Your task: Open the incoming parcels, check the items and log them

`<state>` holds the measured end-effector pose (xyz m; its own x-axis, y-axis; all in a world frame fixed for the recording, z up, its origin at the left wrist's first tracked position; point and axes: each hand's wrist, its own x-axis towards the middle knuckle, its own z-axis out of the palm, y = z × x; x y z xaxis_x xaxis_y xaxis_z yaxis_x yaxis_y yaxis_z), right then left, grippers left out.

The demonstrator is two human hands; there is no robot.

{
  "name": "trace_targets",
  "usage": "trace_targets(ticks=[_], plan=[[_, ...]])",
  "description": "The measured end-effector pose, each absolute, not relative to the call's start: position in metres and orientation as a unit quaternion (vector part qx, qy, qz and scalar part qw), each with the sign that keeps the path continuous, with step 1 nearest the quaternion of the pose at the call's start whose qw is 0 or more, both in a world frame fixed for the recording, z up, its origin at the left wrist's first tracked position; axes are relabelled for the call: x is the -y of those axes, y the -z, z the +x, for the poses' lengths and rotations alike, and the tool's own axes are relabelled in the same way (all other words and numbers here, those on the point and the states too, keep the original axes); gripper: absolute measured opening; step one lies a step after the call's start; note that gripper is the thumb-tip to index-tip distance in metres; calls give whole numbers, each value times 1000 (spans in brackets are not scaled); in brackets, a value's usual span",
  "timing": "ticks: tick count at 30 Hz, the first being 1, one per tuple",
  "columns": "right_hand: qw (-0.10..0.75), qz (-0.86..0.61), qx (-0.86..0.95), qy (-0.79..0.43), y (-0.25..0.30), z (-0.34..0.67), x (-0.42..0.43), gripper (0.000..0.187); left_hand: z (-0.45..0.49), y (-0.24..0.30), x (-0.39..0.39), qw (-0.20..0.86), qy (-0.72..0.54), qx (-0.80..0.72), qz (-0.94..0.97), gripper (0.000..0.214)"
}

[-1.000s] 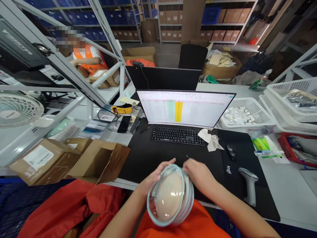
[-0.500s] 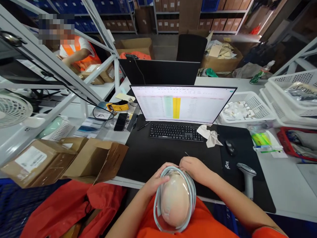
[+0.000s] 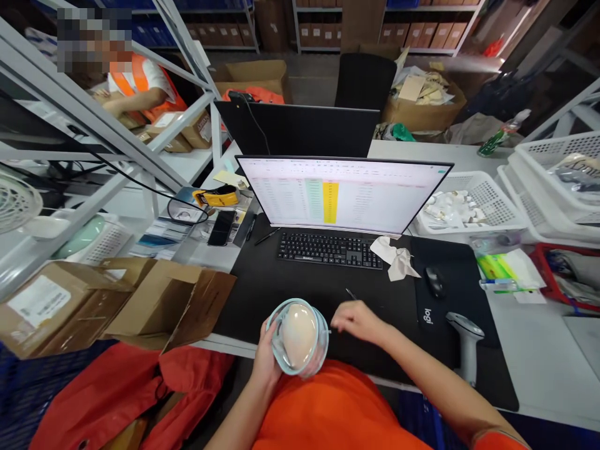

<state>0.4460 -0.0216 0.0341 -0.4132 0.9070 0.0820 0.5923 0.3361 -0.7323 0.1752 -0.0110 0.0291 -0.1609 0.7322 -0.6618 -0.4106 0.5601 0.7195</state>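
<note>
Head view: I've got the left hand (image 3: pixel 265 362) wrapped round a clear round case (image 3: pixel 298 337) with a beige pad inside. It grips from the left side and underneath, and the case is held up at the near edge of the table (image 3: pixel 539 356), just above the orange garment (image 3: pixel 337 412). Right hand (image 3: pixel 357 320) sits just beside the case, on its right, over the black mat (image 3: pixel 290 284), fingers loosely curled, nothing in it. Whether its fingertips touch the case rim, I can't tell. Ahead on the mat: keyboard (image 3: pixel 329 250), crumpled tissue (image 3: pixel 394 259), mouse (image 3: pixel 435 281). Scanner (image 3: pixel 464 340) stands to the right; open cardboard box (image 3: pixel 173 303) lies to the left.
</note>
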Motion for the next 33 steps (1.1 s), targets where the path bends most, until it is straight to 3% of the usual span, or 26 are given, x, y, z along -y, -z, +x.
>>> trace_targets(ticks=[3,6,11,24,33], plan=[[256,-708,636,-169,18,496,-11,33,174,10,3,564,-460,-665,168,50],[243,-775,576,-92,50,533,-27,42,166,43,-1,534,-417,-689,257,57],[213,-786,580,-38,74,547,-35,39,133,73,8,444,-329,-699,454,64],[225,-765,603,-6,80,582,-69,37,128,78,34,409,-287,-755,425,58],[180,-763,620,18,79,560,-60,35,123,87,39,394,-281,-760,434,57]])
